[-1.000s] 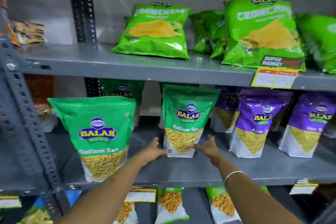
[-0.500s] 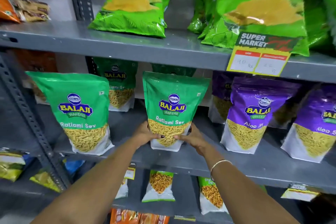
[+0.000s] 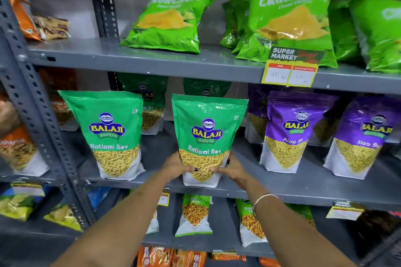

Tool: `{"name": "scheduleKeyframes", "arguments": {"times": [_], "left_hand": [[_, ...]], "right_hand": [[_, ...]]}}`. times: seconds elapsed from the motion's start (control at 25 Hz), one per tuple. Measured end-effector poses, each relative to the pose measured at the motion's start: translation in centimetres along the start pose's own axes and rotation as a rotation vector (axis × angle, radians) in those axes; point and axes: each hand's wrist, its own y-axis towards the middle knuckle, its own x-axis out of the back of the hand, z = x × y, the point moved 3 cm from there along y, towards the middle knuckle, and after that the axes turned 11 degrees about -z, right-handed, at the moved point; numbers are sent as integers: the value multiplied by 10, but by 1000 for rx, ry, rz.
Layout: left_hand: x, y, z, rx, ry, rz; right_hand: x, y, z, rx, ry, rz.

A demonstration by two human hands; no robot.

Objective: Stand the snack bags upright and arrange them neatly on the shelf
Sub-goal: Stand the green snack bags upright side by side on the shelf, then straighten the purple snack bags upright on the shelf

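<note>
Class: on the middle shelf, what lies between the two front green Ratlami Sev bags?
In the head view, only bare grey shelf separates the left Ratlami Sev bag from the held Ratlami Sev bag.

Bright, even overhead light. White glare streaks the glossy Ratlami Sev bag (image 3: 208, 136) and the Crunchem bags (image 3: 290, 21) above the grip. Shadow deepens behind the bags. Shelf lines bow at the edges; the corners blur slightly.

Yellow price tag (image 3: 289, 73) w/ black "SUPER MARKET" header clipped to upper shelf edge, handwritten "40" on left box, grey perforated upright (image 3: 36, 104) at left, gold bangle (image 3: 265, 198), smaller yellow tag (image 3: 342, 212) lower right
</note>
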Motion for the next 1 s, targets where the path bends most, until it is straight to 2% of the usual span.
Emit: {"name": "scheduleKeyframes", "arguments": {"times": [0.2, 0.32, 0.4, 0.52, 0.56, 0.68, 0.76, 0.92, 1.0], "left_hand": [[0, 3, 4, -10, 14, 12], [5, 6, 8, -35, 69, 107], [12, 9, 11, -13, 193, 189], [26, 5, 2, -2, 489, 230], [28, -1, -6, 23, 559, 296], [2, -27, -28, 161, 668, 710], [-31, -41, -46, 129, 647, 854], [-106, -46, -99, -68, 441, 709], [-147, -32, -119, -109, 306, 536]], "right_hand": [[-1, -8, 3, -30, -29, -7], [-2, -11, 6, -48, -59, 35], [1, -10, 4, -72, -68, 33], [16, -1, -7, -114, -179, -58], [25, 1, -11, -129, -244, -95], [65, 9, -27, -152, -423, -239], [99, 16, -38, -164, -471, -313], [175, 30, -51, -205, -409, -438], [214, 42, -55, -184, -381, -517]]}}
